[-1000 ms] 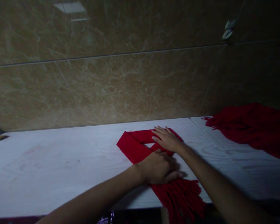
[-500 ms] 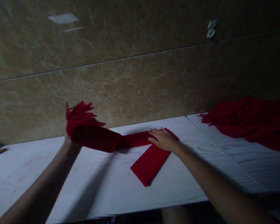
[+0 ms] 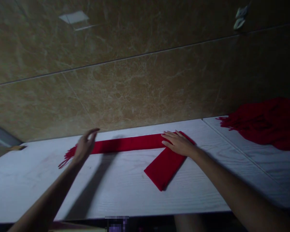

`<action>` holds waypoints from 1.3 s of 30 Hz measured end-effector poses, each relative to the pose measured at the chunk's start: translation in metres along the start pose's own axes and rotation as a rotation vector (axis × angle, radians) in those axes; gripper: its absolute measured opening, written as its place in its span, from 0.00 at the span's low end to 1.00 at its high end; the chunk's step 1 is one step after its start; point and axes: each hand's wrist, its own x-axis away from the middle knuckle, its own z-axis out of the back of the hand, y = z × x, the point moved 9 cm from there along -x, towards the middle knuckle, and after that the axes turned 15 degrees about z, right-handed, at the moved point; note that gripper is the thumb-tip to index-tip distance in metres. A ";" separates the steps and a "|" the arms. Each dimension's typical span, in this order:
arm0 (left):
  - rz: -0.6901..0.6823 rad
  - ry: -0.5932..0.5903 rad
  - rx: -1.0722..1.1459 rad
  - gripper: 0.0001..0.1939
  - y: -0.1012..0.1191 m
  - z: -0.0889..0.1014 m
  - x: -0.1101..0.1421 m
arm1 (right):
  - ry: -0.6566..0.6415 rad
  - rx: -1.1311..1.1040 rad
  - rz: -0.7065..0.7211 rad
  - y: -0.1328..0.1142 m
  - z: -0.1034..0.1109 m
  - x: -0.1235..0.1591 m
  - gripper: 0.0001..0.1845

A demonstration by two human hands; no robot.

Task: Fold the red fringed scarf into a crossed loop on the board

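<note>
Shows red scarf [image 3: 125, 144] lying flat on white tabletop [image 3: 125, 190], seemingly only part folded: turned at the right end into a short slanted panel [image 3: 165, 169], with the long strip not yet doubled over and running straight to its fringe [image 3: 69, 153]. Presses right hand [image 3: 178, 143] flat on the turned corner, fingers extended and slightly parted, and seems to hover left hand [image 3: 84, 146] by the fringe, fingers loosely curled, gripping nothing visible. Has red fringed cloth [image 3: 268, 124] heaped well apart at far right, apparently unfolded, beside tiled wall [image 3: 145, 90].
</note>
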 end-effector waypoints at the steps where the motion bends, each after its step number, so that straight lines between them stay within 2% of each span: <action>1: -0.025 -0.061 -0.036 0.35 0.017 -0.022 0.002 | -0.001 -0.003 0.006 0.000 0.000 0.000 0.28; 3: -0.158 -0.229 -0.172 0.33 0.058 -0.072 0.014 | 0.005 -0.008 0.017 -0.001 0.002 0.000 0.28; 5: -0.218 -0.340 -0.270 0.34 0.085 -0.109 0.029 | 0.004 -0.005 0.018 -0.001 0.003 0.001 0.28; 7: -0.245 -0.405 -0.345 0.33 0.098 -0.132 0.041 | -0.011 0.003 0.006 0.000 0.002 0.001 0.28; 9: -0.251 -0.482 -0.394 0.32 0.099 -0.146 0.047 | -0.033 0.010 -0.008 0.001 0.000 0.002 0.29; 12: -0.246 -0.537 -0.391 0.33 0.101 -0.149 0.043 | -0.048 0.004 -0.006 -0.001 -0.004 0.001 0.29; 15: -0.235 -0.450 -0.319 0.36 0.112 -0.145 0.033 | -0.022 -0.018 0.004 -0.002 0.003 0.000 0.28; 17: -0.244 -0.444 -0.315 0.37 0.116 -0.152 0.036 | 0.073 -0.029 -0.018 0.007 0.019 0.003 0.29; 21: -0.225 -0.541 -0.341 0.37 0.110 -0.174 0.045 | 0.410 -0.004 -0.176 0.048 0.067 0.025 0.34; 24: -0.212 -0.503 -0.303 0.36 0.123 -0.172 0.040 | 0.507 -0.023 -0.301 0.079 0.076 0.042 0.36; 26: -0.255 -0.480 -0.262 0.35 0.149 -0.168 0.043 | 0.480 -0.050 -0.337 0.088 0.069 0.045 0.36; 28: -0.336 -0.501 -0.210 0.35 0.182 -0.169 0.055 | 0.428 -0.050 -0.336 0.084 0.060 0.042 0.34; 30: -0.417 -0.546 -0.169 0.34 0.213 -0.172 0.072 | 0.367 -0.013 -0.287 0.069 0.054 0.034 0.32; 32: -0.465 -0.601 -0.163 0.33 0.230 -0.179 0.086 | 0.290 0.043 -0.190 0.046 0.048 0.023 0.31; 35: -0.458 -0.654 -0.213 0.33 0.229 -0.188 0.092 | 0.166 0.102 -0.070 0.017 0.038 0.009 0.31; 39: -0.390 -0.677 -0.253 0.35 0.204 -0.185 0.080 | 0.070 0.131 -0.092 0.018 0.027 0.006 0.34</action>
